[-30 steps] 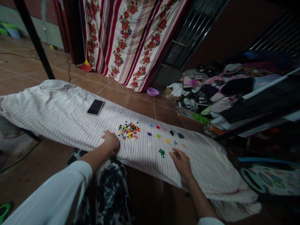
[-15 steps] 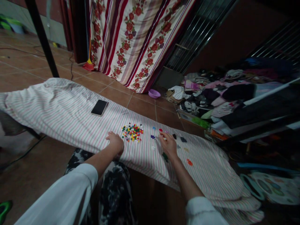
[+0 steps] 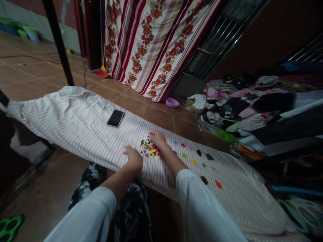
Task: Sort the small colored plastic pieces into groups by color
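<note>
A mixed heap of tiny coloured pieces, too small to name, lies on the striped cloth. Over its far right side reaches my right hand, fingers bent and drawn together at the heap's far edge; whatever they pinch is too small to make out. My left hand rests on the cloth just left of the heap, fingers loosely stretched and holding nothing visible. To the right lie small single-colour groups: red pieces, green pieces, yellow pieces, dark grey pieces, brown pieces and orange pieces.
A phone lies on the cloth left of the heap. Beyond the covered surface are a purple basin, a floral curtain and a red broom. Piled clothes fill the right background.
My right hand has moved left, from the sorted groups to the mixed heap. My left hand stays beside the heap. The view has shifted a little, so things appear farther right.
</note>
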Tool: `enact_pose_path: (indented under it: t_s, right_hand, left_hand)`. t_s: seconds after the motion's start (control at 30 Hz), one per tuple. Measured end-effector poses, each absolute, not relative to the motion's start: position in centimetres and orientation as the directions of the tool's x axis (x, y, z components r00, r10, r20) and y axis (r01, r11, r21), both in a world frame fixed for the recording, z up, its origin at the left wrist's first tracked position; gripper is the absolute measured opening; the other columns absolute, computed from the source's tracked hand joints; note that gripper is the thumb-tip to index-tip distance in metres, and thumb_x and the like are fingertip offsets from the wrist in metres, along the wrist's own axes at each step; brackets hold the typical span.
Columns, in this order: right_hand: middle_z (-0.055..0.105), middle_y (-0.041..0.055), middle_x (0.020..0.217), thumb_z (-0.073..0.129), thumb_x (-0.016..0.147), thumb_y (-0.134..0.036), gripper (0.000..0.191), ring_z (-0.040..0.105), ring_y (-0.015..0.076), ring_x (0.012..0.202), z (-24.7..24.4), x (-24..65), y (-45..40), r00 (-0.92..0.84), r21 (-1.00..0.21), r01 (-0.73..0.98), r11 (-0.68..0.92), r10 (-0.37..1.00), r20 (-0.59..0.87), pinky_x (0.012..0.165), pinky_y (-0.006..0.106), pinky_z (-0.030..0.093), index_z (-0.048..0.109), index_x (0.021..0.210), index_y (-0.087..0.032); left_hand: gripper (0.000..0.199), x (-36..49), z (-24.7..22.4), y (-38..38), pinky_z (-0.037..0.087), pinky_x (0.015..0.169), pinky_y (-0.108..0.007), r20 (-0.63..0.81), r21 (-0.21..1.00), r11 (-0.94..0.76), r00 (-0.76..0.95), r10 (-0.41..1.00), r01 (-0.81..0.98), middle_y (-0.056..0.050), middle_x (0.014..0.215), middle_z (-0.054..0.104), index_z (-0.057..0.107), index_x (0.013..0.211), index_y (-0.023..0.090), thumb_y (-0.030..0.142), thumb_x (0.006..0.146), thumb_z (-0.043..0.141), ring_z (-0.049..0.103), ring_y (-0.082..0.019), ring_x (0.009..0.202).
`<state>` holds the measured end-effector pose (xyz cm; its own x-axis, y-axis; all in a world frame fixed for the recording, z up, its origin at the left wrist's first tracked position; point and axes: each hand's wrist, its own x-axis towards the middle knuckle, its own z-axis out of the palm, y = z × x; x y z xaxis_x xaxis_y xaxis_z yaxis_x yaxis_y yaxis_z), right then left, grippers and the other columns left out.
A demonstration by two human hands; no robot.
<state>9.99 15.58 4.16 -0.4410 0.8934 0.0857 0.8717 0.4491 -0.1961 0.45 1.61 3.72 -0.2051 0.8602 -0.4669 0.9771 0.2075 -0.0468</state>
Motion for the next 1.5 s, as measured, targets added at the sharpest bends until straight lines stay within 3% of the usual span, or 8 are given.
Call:
enact_pose_path:
  t_s: [0.27, 0.5, 0.6, 0.77, 0.93, 1.17, 1.37, 1.5]
  right_hand:
    - [0.074, 0.0031, 0.1, 0.052, 0.083, -0.02, 0.028, 0.065, 0.0186, 0.093, 3.6, 8.8, 16.1, -0.404, -0.122, 0.907, 0.402, 0.915, 0.008, 0.077, 0.025, 0.045, 0.076, 0.094, -0.026]
    - [0.073, 0.0047, 0.103, 0.051, 0.082, -0.017, 0.028, 0.063, 0.018, 0.098, 3.9, 8.0, 16.3, -0.384, -0.065, 0.922, 0.382, 0.923, -0.034, 0.08, 0.024, 0.043, 0.076, 0.094, -0.025]
    - [0.073, 0.0052, 0.104, 0.049, 0.085, -0.02, 0.029, 0.063, 0.0184, 0.097, 4.2, 8.3, 16.1, -0.356, -0.093, 0.931, 0.353, 0.934, -0.013, 0.079, 0.025, 0.043, 0.074, 0.099, -0.025]
    - [0.073, 0.0048, 0.099, 0.05, 0.086, -0.02, 0.026, 0.064, 0.0177, 0.091, 4.6, 9.7, 15.6, -0.308, -0.175, 0.933, 0.313, 0.95, 0.058, 0.075, 0.024, 0.042, 0.07, 0.102, -0.023]
    - [0.073, 0.0018, 0.094, 0.055, 0.082, -0.017, 0.023, 0.063, 0.0156, 0.086, 4.7, 12.0, 14.7, -0.332, -0.29, 0.889, 0.354, 0.935, 0.124, 0.074, 0.023, 0.042, 0.07, 0.099, -0.023]
    - [0.071, 0.0015, 0.086, 0.058, 0.083, -0.019, 0.015, 0.062, 0.0165, 0.085, 3.7, 15.3, 13.1, -0.378, -0.326, 0.843, 0.428, 0.902, 0.209, 0.078, 0.025, 0.041, 0.072, 0.087, -0.023]
    - [0.07, 0.0014, 0.083, 0.058, 0.084, -0.022, 0.013, 0.061, 0.0159, 0.082, 3.4, 17.8, 12.0, -0.388, -0.395, 0.794, 0.462, 0.886, 0.256, 0.079, 0.025, 0.041, 0.07, 0.086, -0.022]
    - [0.07, 0.0015, 0.082, 0.057, 0.084, -0.022, 0.012, 0.061, 0.0162, 0.081, 3.4, 20.1, 11.5, -0.34, -0.417, 0.797, 0.436, 0.896, 0.287, 0.077, 0.026, 0.041, 0.07, 0.085, -0.022]
  left_hand:
    - [0.094, 0.3, 3.0, 1.5, 0.04, 0.089, -0.069, -0.394, 0.077, 0.262, -0.212, 0.894, 0.962, -0.031, 0.149, 0.033, 0.041, 0.143, 0.01, 0.059, 0.067, 0.066, 0.026, -0.056, 0.136]
    - [0.087, 0.8, 4.0, 1.1, 0.043, 0.091, -0.061, -0.383, -0.018, 0.241, -0.229, 0.895, 0.97, -0.033, 0.148, 0.032, 0.039, 0.143, 0.004, 0.051, 0.074, 0.062, 0.031, -0.052, 0.136]
    - [0.089, 0.8, 4.0, 1.1, 0.044, 0.091, -0.06, -0.399, -0.026, 0.228, -0.219, 0.891, 0.973, -0.035, 0.148, 0.03, 0.036, 0.143, 0.001, 0.049, 0.073, 0.064, 0.031, -0.053, 0.135]
    - [0.096, 0.6, 3.7, 1.4, 0.041, 0.091, -0.067, -0.387, 0.082, 0.286, -0.234, 0.892, 0.955, -0.035, 0.148, 0.029, 0.038, 0.144, 0.004, 0.051, 0.066, 0.069, 0.026, -0.055, 0.136]
    - [0.114, 0.5, 4.4, 1.4, 0.047, 0.09, -0.059, -0.479, -0.053, 0.225, -0.222, 0.849, 0.973, -0.038, 0.148, 0.023, 0.03, 0.146, 0.004, 0.034, 0.05, 0.084, 0.028, -0.054, 0.136]
    - [0.112, 0.2, 4.7, 1.1, 0.045, 0.091, -0.061, -0.456, -0.015, 0.235, -0.216, 0.863, 0.972, -0.037, 0.149, 0.025, 0.034, 0.146, 0.006, 0.033, 0.049, 0.083, 0.026, -0.054, 0.137]
    - [0.111, 0.3, 5.5, 0.8, 0.046, 0.095, -0.056, -0.503, -0.05, 0.212, -0.208, 0.839, 0.976, -0.039, 0.149, 0.021, 0.026, 0.146, -0.003, 0.031, 0.052, 0.075, 0.024, -0.051, 0.139]
    - [0.112, 0.5, 5.6, 0.9, 0.044, 0.096, -0.058, -0.504, -0.066, 0.217, -0.22, 0.836, 0.974, -0.037, 0.15, 0.023, 0.029, 0.147, 0.001, 0.029, 0.048, 0.075, 0.024, -0.051, 0.14]
